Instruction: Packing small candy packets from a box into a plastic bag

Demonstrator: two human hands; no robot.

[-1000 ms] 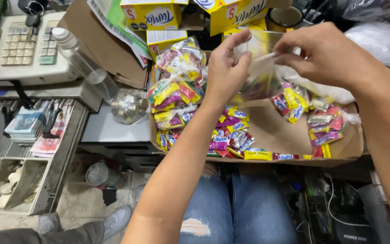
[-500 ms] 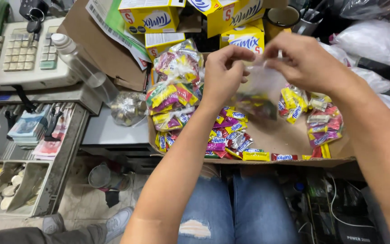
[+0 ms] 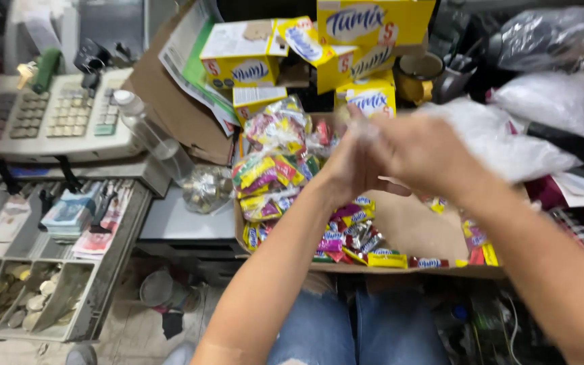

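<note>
Two hands meet over a cardboard box (image 3: pixel 414 230) full of candy. The left hand (image 3: pixel 349 165) and the right hand (image 3: pixel 424 152) are pressed close together, and both look blurry. Something thin and clear seems to sit between them, but I cannot tell what it is, or how tight the fingers are. Small bags of candy (image 3: pixel 272 169) lie in the left part of the box. Loose wrapped candies (image 3: pixel 356 240) lie by its front edge. The right arm hides the right side of the box. Yellow boxes (image 3: pixel 373 23) stand behind, partly cut off at the top. A cash drawer (image 3: pixel 42 263) sits open at the left.
</note>
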